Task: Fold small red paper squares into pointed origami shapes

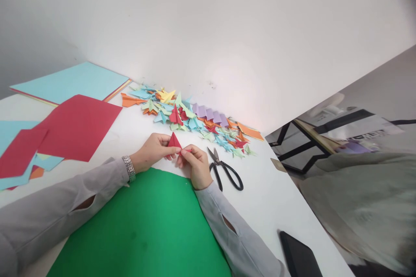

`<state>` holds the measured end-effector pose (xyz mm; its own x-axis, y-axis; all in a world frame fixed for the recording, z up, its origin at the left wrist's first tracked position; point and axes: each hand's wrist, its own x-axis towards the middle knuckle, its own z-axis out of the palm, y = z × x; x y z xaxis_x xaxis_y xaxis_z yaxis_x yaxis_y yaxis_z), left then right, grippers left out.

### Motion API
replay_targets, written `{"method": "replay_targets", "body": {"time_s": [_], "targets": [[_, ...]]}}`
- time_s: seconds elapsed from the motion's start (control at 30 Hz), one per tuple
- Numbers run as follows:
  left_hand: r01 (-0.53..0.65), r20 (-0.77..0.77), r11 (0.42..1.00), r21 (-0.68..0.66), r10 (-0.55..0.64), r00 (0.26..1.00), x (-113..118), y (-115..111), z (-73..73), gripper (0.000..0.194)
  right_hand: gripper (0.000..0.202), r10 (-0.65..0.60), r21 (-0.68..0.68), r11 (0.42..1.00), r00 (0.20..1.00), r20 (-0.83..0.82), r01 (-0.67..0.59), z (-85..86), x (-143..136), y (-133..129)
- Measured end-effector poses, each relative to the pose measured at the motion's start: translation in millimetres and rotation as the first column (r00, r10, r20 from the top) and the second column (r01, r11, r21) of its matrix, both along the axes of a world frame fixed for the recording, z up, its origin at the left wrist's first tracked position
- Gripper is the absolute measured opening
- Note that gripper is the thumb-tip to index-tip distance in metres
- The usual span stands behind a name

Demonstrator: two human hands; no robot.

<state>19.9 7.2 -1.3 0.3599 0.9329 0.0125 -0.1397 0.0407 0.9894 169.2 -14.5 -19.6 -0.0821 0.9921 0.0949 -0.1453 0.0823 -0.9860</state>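
Head view, red piece: we see a small folded paper point (pixel 174 140), tip away from us, held just above the table (pixel 260 199) between both hands, near the far edge of the green sheet (pixel 143 225).
Left hand: we find this hand (pixel 152 152) gripping the piece's left side, thumb on top.
Right hand: we find this hand (pixel 199 165) pinching the lower right edge between thumb and fingers; the fingers hide part of that edge.
Handling, red piece: we judge it very light, fairly crisp along its creases, not slippery, and easily crushed or torn.
Hold point, red piece: we advise a light fingertip pinch on the folded lower edges, where layers appear to double; we would keep pressure off the thin tip.
Pile: we note many folded paper shapes (pixel 191 123) beyond the hands, against the wall (pixel 208 30).
Scissors: we note these (pixel 218 163) just beside the right hand, blades slightly parted.
Loose paper: we note a red sheet (pixel 85 127) left of the hands.
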Motion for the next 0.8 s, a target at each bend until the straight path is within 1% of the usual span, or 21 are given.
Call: {"method": "replay_targets", "body": {"time_s": [0.13,0.3,0.53,0.8], "targets": [[-0.046,0.007,0.999,0.018,0.046,0.999,0.8,0.9,-1.8,0.025,0.029,-0.013,0.014,1.000,0.999,0.033,0.012,0.8,-0.2,-0.4],[-0.099,0.007,0.995,0.015,0.098,0.995,3.0,-0.3,0.5,0.023,0.031,-0.034,0.017,0.999,0.998,0.053,0.033,0.1,-1.1,-0.5],[-0.136,0.025,0.990,-0.027,0.137,0.990,5.3,-1.1,2.7,0.022,0.030,-0.038,0.042,0.998,0.998,0.049,0.036,-2.9,-1.7,1.2],[-0.194,0.018,0.981,-0.026,0.195,0.981,6.3,-1.9,2.9,0.020,0.027,-0.043,0.042,0.998,0.998,0.037,0.042,-2.1,-2.1,0.6]]}}
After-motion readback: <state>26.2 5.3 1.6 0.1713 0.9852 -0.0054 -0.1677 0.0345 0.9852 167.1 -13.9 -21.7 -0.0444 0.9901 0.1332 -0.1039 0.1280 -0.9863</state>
